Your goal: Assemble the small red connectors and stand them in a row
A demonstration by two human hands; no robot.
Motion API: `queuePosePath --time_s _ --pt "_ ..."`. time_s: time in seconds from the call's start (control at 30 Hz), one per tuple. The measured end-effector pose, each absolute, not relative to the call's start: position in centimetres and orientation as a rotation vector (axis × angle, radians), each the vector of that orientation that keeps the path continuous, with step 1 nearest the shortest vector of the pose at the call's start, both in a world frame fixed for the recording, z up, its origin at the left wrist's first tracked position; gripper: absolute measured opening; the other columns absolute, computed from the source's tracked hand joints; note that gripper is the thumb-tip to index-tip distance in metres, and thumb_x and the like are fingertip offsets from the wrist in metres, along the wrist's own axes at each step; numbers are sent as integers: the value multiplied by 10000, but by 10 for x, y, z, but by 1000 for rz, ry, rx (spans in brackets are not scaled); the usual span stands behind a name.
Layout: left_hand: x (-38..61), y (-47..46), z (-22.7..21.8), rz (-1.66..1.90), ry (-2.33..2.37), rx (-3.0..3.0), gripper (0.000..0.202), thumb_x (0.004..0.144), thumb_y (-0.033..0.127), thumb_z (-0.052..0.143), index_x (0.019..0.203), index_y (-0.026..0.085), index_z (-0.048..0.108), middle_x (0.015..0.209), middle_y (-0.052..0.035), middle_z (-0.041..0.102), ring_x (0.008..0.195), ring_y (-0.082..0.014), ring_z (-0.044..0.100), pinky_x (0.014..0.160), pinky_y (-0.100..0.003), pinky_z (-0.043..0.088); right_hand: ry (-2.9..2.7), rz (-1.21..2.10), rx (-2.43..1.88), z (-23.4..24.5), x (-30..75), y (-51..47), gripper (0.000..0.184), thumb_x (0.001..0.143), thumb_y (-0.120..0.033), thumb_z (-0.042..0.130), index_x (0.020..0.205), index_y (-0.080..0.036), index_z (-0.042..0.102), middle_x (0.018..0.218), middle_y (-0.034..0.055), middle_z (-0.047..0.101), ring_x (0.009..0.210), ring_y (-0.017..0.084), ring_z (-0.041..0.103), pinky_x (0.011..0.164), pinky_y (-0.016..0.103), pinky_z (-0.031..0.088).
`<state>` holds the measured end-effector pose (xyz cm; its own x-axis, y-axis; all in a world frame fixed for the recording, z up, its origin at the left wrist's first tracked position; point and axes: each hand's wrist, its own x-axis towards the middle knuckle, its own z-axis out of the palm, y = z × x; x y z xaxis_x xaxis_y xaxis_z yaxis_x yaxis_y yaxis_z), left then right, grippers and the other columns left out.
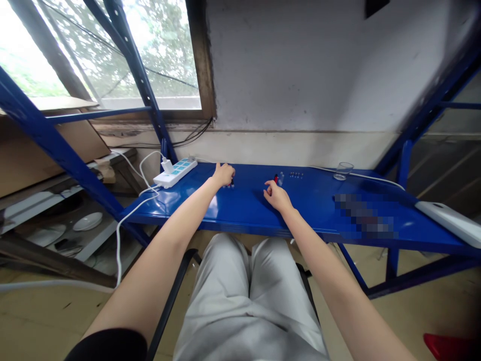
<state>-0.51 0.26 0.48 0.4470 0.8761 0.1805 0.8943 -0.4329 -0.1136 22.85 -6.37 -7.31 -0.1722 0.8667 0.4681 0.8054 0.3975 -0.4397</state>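
Observation:
My left hand (224, 174) is at the back left of the blue table, its fingers bent down and close together. Beside its fingertips are several small dark and clear pieces (230, 185), too small to name; whatever the fingers hold is hidden. Farther right, my right hand (277, 196) hovers low over the tabletop, fingers loosely curled and apart, with nothing seen between them. Just behind it are a small red piece (276, 178) and a clear, tube-like piece (281, 178). A row of tiny metallic-looking parts (296, 175) lies to their right.
The blue table (240, 215) has upright frame posts at both ends. A white power strip (175, 173) with a plug and cable lies at left. At right are a clear glass (343, 171), a blurred-out dark object (364, 216) and a white device (449, 223).

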Motion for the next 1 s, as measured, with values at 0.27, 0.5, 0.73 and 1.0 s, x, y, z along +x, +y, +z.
queuePosePath --time_s 0.27,0.5,0.73,1.0 --pt "-5 4 3 -167 -1504 -2536 237 722 84 484 870 169 649 989 -91 652 1022 -251 513 881 -424 260 -1988 113 -1422 -74 229 -63 271 806 -280 415 1063 -201 453 674 -3 537 563 135 502 491 222 306" --pt "-3 5 3 -152 -1492 -2526 248 713 85 480 868 176 651 984 -84 654 1012 -237 514 875 -412 265 -1981 117 -1426 -75 229 -62 270 805 -284 415 1060 -205 455 676 -1 543 560 136 501 493 223 305" --pt "-4 5 2 -144 -1488 -2516 232 721 125 490 886 179 643 1001 -86 653 1011 -238 508 878 -426 271 -1983 133 -1432 -72 228 -64 273 809 -284 407 1066 -204 453 679 -1 542 563 136 503 497 225 310" --pt "-2 1 3 -145 -1497 -2519 222 721 167 519 902 187 645 1005 -89 644 1017 -253 505 892 -439 261 -1981 138 -1450 -70 227 -66 276 811 -281 406 1070 -199 453 691 2 541 573 137 508 499 224 311"
